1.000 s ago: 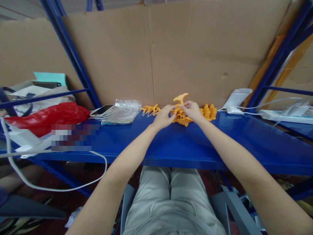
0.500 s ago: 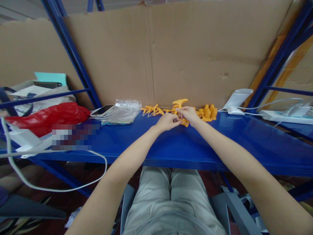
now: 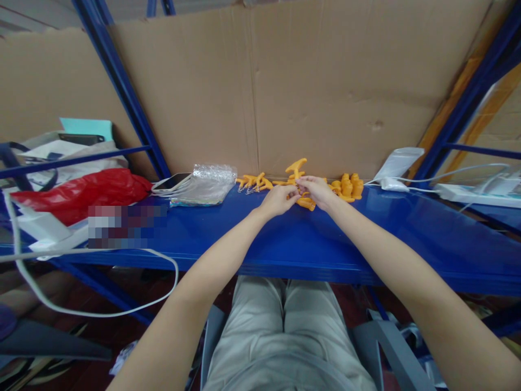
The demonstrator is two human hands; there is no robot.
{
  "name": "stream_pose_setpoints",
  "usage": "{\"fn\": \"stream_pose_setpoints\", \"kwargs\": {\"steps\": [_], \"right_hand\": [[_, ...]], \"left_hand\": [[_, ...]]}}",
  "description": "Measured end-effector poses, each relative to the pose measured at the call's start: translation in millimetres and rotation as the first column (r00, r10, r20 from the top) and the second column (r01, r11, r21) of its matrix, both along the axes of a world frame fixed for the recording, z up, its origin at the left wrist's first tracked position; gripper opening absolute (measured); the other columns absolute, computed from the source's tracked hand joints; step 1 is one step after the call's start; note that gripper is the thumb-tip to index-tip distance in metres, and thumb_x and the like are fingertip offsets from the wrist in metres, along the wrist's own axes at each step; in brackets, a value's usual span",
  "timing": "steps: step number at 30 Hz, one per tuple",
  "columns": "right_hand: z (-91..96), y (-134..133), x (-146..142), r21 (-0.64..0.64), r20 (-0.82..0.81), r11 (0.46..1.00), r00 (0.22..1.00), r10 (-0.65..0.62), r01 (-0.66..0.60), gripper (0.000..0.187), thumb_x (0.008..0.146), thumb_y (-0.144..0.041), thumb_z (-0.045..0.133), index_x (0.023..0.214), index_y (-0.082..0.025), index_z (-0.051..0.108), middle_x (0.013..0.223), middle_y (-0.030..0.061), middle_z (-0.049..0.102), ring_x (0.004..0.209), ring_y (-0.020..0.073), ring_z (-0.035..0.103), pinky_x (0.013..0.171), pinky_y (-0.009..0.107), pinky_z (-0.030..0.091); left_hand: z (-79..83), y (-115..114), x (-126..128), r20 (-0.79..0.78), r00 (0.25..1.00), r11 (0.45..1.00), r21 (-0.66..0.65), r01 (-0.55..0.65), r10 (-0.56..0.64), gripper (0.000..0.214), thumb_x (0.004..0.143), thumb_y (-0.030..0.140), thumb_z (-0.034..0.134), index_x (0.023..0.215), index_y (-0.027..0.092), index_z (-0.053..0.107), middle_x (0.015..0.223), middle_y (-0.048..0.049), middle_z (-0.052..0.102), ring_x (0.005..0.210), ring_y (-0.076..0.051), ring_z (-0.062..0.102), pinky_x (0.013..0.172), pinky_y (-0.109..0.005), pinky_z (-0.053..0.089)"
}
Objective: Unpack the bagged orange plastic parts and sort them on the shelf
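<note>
Above the joined fingertips of both hands stands a yellow-orange T-shaped plastic piece [image 3: 296, 168], its top bar tilted. My right hand [image 3: 319, 191] pinches it near its lower end. My left hand [image 3: 279, 200] is closed right beside it, thumb and fingers pressed together; what it holds is too small to make out. Under the hands lies a yellow piece [image 3: 306, 203]. To the left are several yellow pieces with small metal chains [image 3: 254, 182]. Rounded yellow figure-like pieces [image 3: 350, 187] stand in a group to the right of my right hand.
A blue shelf top [image 3: 301, 244] carries everything, with a cardboard sheet [image 3: 305, 81] behind. To the left lie a clear plastic bag [image 3: 214, 187], a phone [image 3: 174, 181] and a red bag [image 3: 89, 193]. A white cable [image 3: 101, 314] loops over the front edge. White packaging [image 3: 396, 168] is at right.
The T-shaped piece has tipped, its bar now slanting up to the right. Both hands stay together at nearly the same spot, with small finger movements.
</note>
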State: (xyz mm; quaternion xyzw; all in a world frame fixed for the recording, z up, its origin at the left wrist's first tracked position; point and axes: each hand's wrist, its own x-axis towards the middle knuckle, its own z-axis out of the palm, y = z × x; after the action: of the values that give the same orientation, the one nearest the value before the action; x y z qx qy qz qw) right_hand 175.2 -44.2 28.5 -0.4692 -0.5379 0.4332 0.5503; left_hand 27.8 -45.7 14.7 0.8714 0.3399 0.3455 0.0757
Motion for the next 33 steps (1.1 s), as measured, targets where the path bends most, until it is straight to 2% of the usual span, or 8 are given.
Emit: {"fn": "stream_pose_setpoints", "kwargs": {"steps": [4,7,10,14,19,25,30,33], "right_hand": [[0.2,1,2,-0.016,-0.087,0.997,0.994,0.068,-0.070,0.031,0.075,-0.019,0.068,0.058,-0.020,0.042,0.050,-0.0078,0.040,0.046,0.0058,0.036,0.051,0.022,0.032],[2.7,1,2,-0.043,-0.123,0.998,0.992,0.042,-0.047,0.031,0.078,-0.013,0.059,0.056,-0.020,0.039,0.048,-0.0078,0.036,0.044,0.0052,0.029,0.049,0.022,0.026],[3.5,-1,2,-0.044,-0.087,0.998,0.996,0.035,-0.039,0.031,0.082,-0.011,0.055,0.056,-0.020,0.041,0.048,-0.0066,0.038,0.044,0.0058,0.030,0.048,0.023,0.025],[0.4,-3,0,-0.025,0.012,0.997,0.997,0.080,-0.079,0.034,0.083,-0.012,0.057,0.055,-0.020,0.041,0.048,-0.0060,0.040,0.043,0.0059,0.032,0.046,0.023,0.025],[-2.6,-3,-3,-0.022,0.069,0.995,0.992,0.102,-0.100,0.032,0.083,-0.009,0.059,0.055,-0.018,0.045,0.046,-0.0063,0.043,0.042,0.0042,0.035,0.045,0.020,0.026],[-1.7,-4,-2,-0.056,0.094,0.991,0.988,0.124,-0.119,0.035,0.089,-0.012,0.057,0.055,-0.017,0.048,0.047,-0.0044,0.046,0.043,0.0051,0.038,0.046,0.020,0.029],[4.0,-1,5,-0.032,0.085,0.997,0.994,0.072,-0.069,0.013,0.092,-0.018,0.056,0.080,-0.017,0.062,0.065,-0.0003,0.060,0.053,0.0086,0.051,0.055,0.022,0.040],[3.6,6,18,0.073,0.351,0.991,0.927,-0.135,0.116,0.018,0.091,-0.019,0.055,0.106,-0.016,0.065,0.093,0.0090,0.069,0.075,0.0164,0.064,0.070,0.030,0.050]], "left_hand": [[-4.4,2,1,-0.016,1.000,0.997,0.072,0.005,-0.004,0.014,0.083,0.017,0.057,0.071,0.017,0.062,0.073,-0.0006,0.070,0.069,-0.014,0.062,0.067,-0.025,0.044],[-5.3,2,1,-0.012,0.998,0.993,0.101,-0.054,0.055,0.011,0.081,0.017,0.058,0.071,0.017,0.061,0.077,-0.0020,0.070,0.073,-0.015,0.063,0.071,-0.027,0.046],[-4.9,2,0,-0.002,0.992,0.987,0.099,-0.129,0.130,0.005,0.080,0.015,0.058,0.078,0.017,0.062,0.080,-0.0025,0.069,0.076,-0.017,0.064,0.075,-0.030,0.049],[-3.4,3,-1,0.031,0.987,0.984,0.080,-0.157,0.155,0.016,0.079,0.009,0.057,0.091,0.018,0.061,0.085,-0.0021,0.070,0.083,-0.018,0.067,0.079,-0.032,0.051],[1.1,-2,0,0.037,0.995,0.992,-0.089,-0.092,0.096,0.011,0.081,0.006,0.056,0.085,0.016,0.060,0.084,-0.0019,0.071,0.075,-0.015,0.068,0.079,-0.032,0.055],[-0.3,-5,5,0.179,0.980,0.928,-0.372,-0.012,0.085,0.009,0.086,0.007,0.054,0.083,0.015,0.057,0.085,-0.0020,0.073,0.039,-0.004,0.053,0.049,-0.021,0.049],[2.1,-3,6,0.356,0.920,0.900,-0.435,0.009,0.163,0.008,0.089,0.009,0.058,0.084,0.015,0.054,0.081,-0.0010,0.073,0.037,-0.003,0.053,0.046,-0.017,0.046],[11.0,1,0,0.412,0.884,0.915,-0.402,-0.040,0.220,0.008,0.091,0.009,0.056,0.086,0.015,0.054,0.084,-0.0008,0.073,0.039,-0.002,0.053,0.049,-0.017,0.047]]}}
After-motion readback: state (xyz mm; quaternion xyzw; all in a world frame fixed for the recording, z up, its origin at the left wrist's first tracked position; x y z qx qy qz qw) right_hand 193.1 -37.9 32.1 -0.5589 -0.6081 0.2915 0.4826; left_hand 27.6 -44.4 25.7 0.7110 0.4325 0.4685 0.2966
